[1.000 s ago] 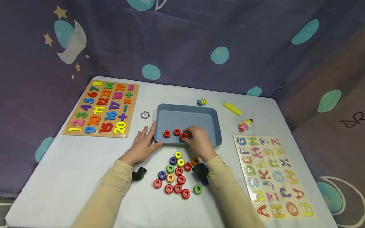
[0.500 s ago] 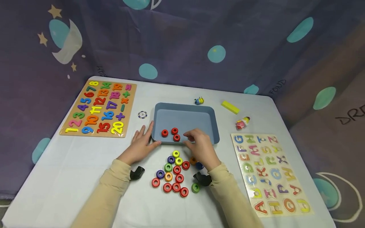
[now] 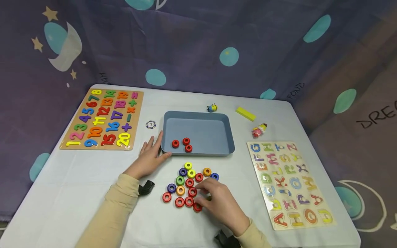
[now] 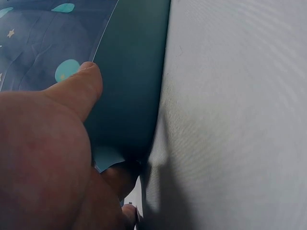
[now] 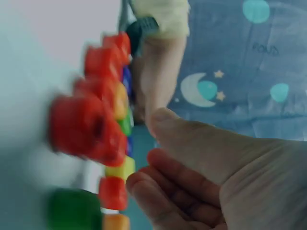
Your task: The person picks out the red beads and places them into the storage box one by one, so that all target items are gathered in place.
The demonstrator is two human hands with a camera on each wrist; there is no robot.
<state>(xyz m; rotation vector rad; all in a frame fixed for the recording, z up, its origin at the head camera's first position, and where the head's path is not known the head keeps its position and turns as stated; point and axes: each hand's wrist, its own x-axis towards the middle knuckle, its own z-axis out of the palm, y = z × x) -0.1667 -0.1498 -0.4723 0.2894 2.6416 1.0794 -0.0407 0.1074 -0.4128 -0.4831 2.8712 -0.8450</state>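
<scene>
A blue-grey tray [image 3: 201, 132] lies on the table with three red rings [image 3: 175, 143] in its near left part. My left hand [image 3: 148, 160] rests against the tray's near left corner, fingers spread along its side and the thumb [image 4: 86, 84] touching its front wall. Several loose rings, red [image 3: 179, 202], yellow, green, orange and blue, lie in front of the tray. Above their right side hovers my right hand [image 3: 221, 199], thumb and fingers apart with nothing between them. It mostly hides a green ring [image 5: 72, 211], which shows in the right wrist view.
A number board [image 3: 102, 119] lies at the left, a letter board [image 3: 289, 186] at the right. Around the tray are a poker chip [image 3: 151, 124], a small blue-and-yellow figure [image 3: 212, 107], a yellow block [image 3: 245, 113] and a pink figure [image 3: 259, 131].
My right hand has let go of a red ring in the tray and moved back toward me over the loose rings. The left hand stays at the tray's corner.
</scene>
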